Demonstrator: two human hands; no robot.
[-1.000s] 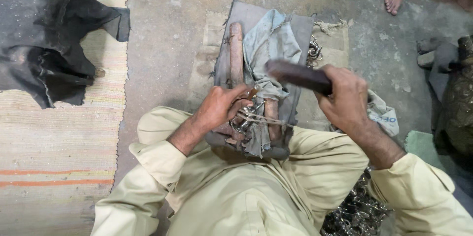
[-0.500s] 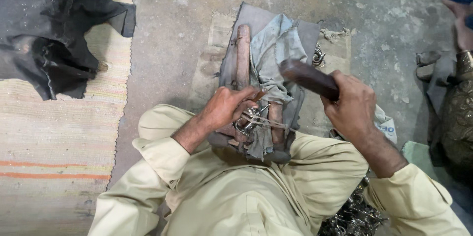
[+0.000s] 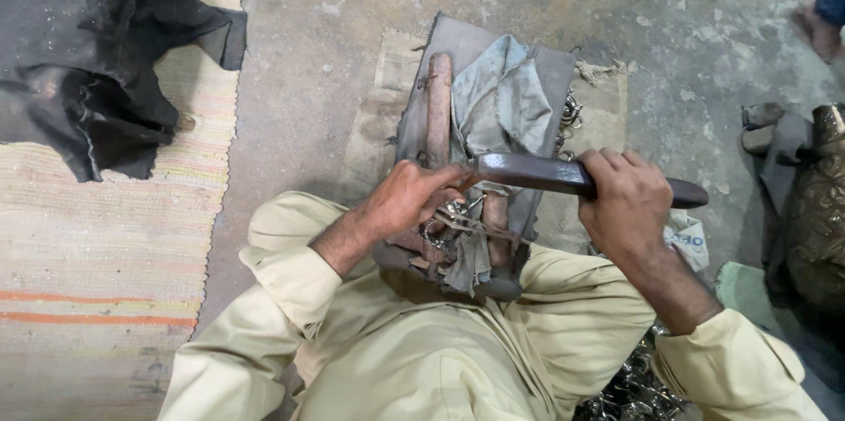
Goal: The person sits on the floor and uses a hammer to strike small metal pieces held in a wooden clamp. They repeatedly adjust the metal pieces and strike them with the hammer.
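Head view: the right hand (image 3: pixel 623 201) is gripping a dark wooden handle (image 3: pixel 563 176) with closed fingers. The left hand (image 3: pixel 407 199) is pinching small metal pieces (image 3: pixel 451 220) on the cloth-covered block (image 3: pixel 493 104), lying between the knees.

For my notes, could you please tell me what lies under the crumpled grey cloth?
The crumpled grey cloth drapes a grey padded block beside a brown wooden bar; anything beneath its folds is hidden.

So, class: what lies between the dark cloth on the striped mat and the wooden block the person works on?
Head view: only bare concrete floor lies between the dark cloth and the wooden block.
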